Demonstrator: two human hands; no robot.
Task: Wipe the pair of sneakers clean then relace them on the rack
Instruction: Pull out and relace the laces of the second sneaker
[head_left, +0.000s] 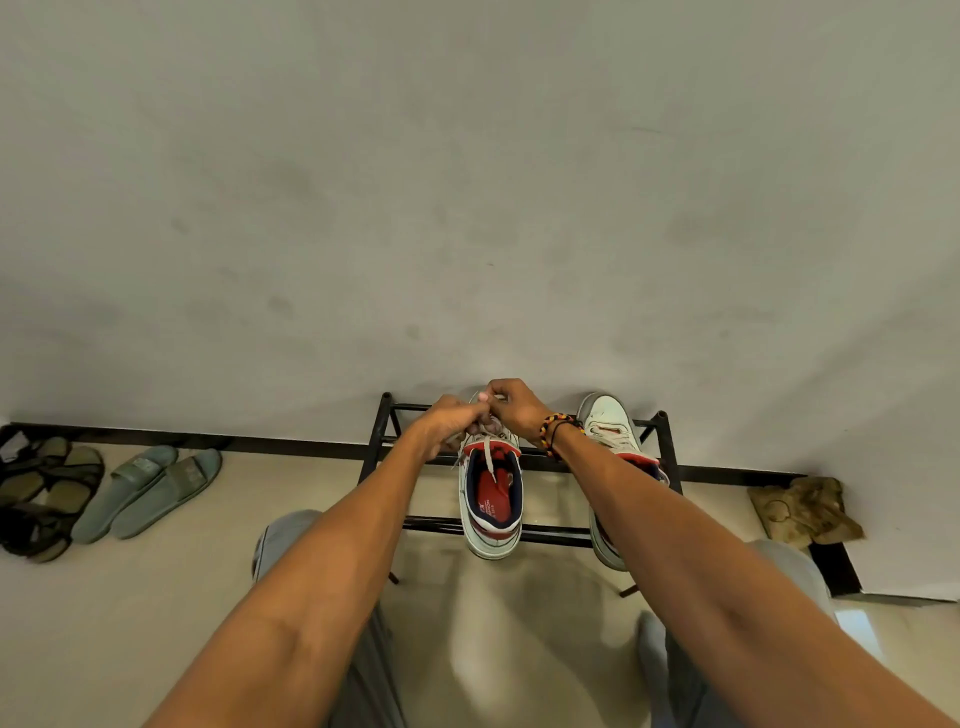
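2 white low-top sneakers with red and navy linings sit toe-to-wall on the black metal bar rack (524, 531): the left sneaker (491, 499) at the middle, the right sneaker (613, 441) beside it, partly behind the right forearm. Both hands meet over the left sneaker's lace area; the left hand (449, 423) and right hand (514, 408) have fingers curled, pinching its grey-white shoelace (488, 457), 1 end trailing into the red insole. The rack's far edge stands close to the grey wall. Green slide sandals (150, 488) lie well left on the beige floor, a crumpled brown cloth (805, 506) well right.
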